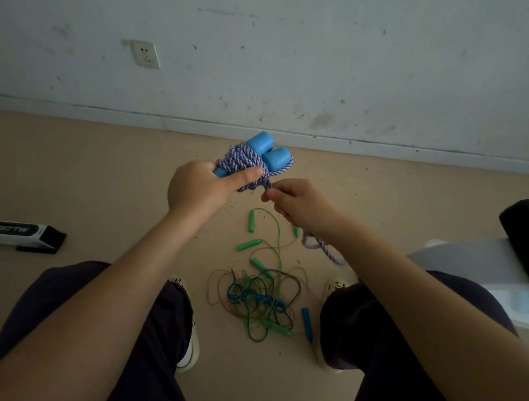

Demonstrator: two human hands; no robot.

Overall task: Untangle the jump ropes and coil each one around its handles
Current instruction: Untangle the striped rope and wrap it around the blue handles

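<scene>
Blue handles [267,153] side by side in left hand [197,189], grip curled round them and the wound braided rope [245,165]. Right hand [299,203] pinching the loose tail. Coiling nearly finished; next, probably tucking the end. Thin tangled ropes [257,296] waiting on floor [106,182].

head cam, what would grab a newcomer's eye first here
The blue handles, held up mid-frame in the left hand, wrapped in purple-and-white rope. The right hand pinches that rope's tail just below them. Below, on the floor between the shoes, lies a tangle of thin ropes with green handles.
</scene>
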